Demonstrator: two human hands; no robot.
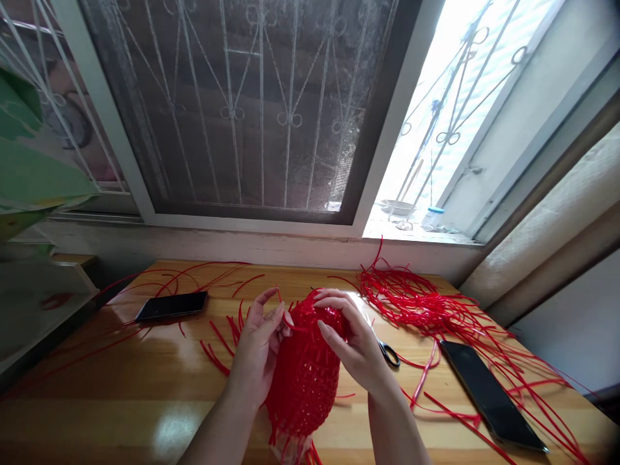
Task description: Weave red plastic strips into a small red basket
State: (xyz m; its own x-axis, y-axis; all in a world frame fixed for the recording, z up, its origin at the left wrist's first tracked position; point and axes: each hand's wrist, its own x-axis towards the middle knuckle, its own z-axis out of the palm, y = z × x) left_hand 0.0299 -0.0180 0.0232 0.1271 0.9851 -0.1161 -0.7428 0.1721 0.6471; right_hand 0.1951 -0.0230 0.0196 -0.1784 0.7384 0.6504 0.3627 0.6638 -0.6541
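Observation:
A red woven piece of plastic strips (305, 387), rounded like a basket or bag, stands in front of me on the wooden table. Loose strip ends stick out at its left side and bottom. My left hand (261, 342) pinches a thin red strip (293, 327) between thumb and fingers at the upper left of the weave. Curved over its upper right is my right hand (351, 336), fingers and thumb gripping the woven top. Clear material shows under the lower edge; what it is I cannot tell.
A large tangle of red strips (416, 297) lies at the back right of the table (111, 413). Black-handled scissors (389, 354) rest right of my right hand. One dark phone (172, 306) lies left, a dark tablet-like device (489, 394) right. A barred window (261, 223) stands behind.

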